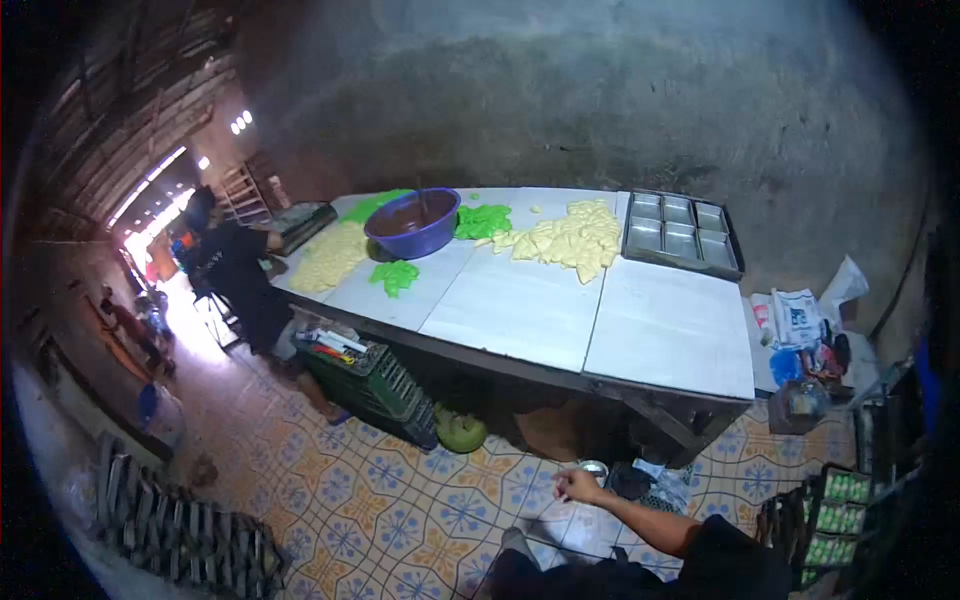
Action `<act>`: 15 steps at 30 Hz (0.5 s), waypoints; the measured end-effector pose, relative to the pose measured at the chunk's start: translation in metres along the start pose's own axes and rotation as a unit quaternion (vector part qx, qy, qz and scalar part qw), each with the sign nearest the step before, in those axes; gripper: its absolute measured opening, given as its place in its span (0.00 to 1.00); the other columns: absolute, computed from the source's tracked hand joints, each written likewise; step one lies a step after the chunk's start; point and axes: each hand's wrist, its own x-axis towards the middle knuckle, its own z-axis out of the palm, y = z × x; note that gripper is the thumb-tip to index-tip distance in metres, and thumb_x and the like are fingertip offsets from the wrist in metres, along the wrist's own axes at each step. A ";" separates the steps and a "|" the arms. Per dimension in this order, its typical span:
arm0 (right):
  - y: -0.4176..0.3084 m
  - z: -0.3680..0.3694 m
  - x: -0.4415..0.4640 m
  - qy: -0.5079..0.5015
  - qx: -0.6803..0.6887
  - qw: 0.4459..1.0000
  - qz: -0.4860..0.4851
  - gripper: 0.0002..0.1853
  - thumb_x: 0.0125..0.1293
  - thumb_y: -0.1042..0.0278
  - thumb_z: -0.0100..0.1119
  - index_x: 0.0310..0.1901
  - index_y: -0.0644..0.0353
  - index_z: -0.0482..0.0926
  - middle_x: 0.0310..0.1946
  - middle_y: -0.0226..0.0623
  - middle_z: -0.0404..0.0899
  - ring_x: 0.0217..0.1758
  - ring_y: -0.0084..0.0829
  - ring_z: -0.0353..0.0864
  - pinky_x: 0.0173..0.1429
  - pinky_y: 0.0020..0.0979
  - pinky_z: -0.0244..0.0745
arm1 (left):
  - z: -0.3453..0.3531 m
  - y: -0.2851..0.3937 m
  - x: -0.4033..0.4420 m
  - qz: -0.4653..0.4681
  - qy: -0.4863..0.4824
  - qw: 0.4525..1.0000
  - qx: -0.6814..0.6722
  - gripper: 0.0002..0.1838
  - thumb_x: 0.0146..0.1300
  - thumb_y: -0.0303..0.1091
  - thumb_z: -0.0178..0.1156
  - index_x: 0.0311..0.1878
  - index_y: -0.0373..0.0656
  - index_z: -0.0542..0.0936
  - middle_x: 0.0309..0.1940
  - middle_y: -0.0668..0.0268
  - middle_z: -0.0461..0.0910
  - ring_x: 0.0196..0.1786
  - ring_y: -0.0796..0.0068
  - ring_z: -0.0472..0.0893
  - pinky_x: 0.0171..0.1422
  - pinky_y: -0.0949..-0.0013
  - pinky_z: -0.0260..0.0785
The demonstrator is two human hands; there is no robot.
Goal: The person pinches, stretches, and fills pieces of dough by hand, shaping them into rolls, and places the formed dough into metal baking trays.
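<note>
My right hand hangs low over the tiled floor, in front of the long table, its fingers loosely curled; whether anything is between them is too small to tell. A small metal bowl is just behind it. My left hand is not in view. On the white tabletop lie pale dough pieces and green dough pieces. A purple basin with brown contents stands among them. At the table's right end sits a dark tray holding several metal pans.
A person in dark clothes stands at the table's left end. Stacked green crates and a round green object are by the table's front. Dark stacked trays stand lower left; a rack with green items is lower right.
</note>
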 end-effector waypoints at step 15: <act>-0.220 -0.255 0.344 0.284 -0.180 0.928 -0.159 0.14 0.61 0.70 0.56 0.46 0.67 0.80 0.37 0.45 0.84 0.32 0.30 0.82 0.39 0.31 0.77 | 0.232 0.574 0.047 0.710 0.023 0.696 0.101 0.21 0.70 0.47 0.48 0.45 0.35 0.76 0.36 0.54 0.75 0.40 0.56 0.75 0.47 0.61 0.68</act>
